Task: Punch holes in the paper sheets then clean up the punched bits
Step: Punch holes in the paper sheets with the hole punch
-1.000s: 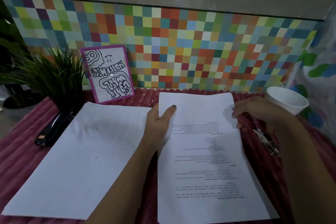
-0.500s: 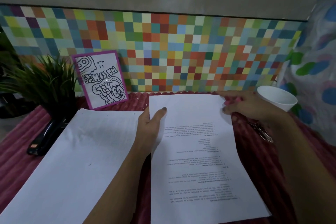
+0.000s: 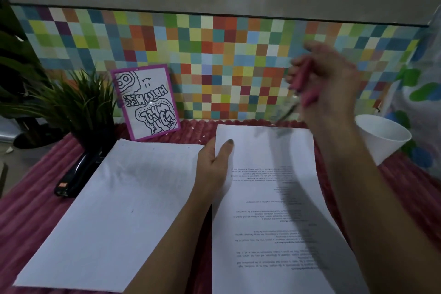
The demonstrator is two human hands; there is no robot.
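One printed sheet [image 3: 274,198] lies on the ribbed pink surface [image 3: 23,210], its edge pinched by the left hand [image 3: 212,167]; the right hand [image 3: 334,79] grips a blurred pink-handled punch [image 3: 303,76]

Left hand [image 3: 212,165] grips the printed sheet [image 3: 269,217]; right hand [image 3: 333,79] holds a pink-handled punch [image 3: 302,76] above.

It reads as a home desk corner, probably a study or craft nook. Behind the left hand [image 3: 211,164] and right hand [image 3: 331,79] runs a wall band of many-coloured squares [image 3: 214,55]. A ribbed pink cloth [image 3: 35,198] covers the tabletop [image 3: 405,181].

Left of the left hand are a potted grass plant [image 3: 78,107], a pink-framed doodle [image 3: 145,102] and a black stapler [image 3: 76,174]. Right of the right hand are a white cup [image 3: 384,136] and a bright blob-print curtain [image 3: 420,83].

The stationery fits a desk too: a printed sheet [image 3: 274,210] pinched in the left hand and a blurred hole punch [image 3: 301,79] gripped in the right.
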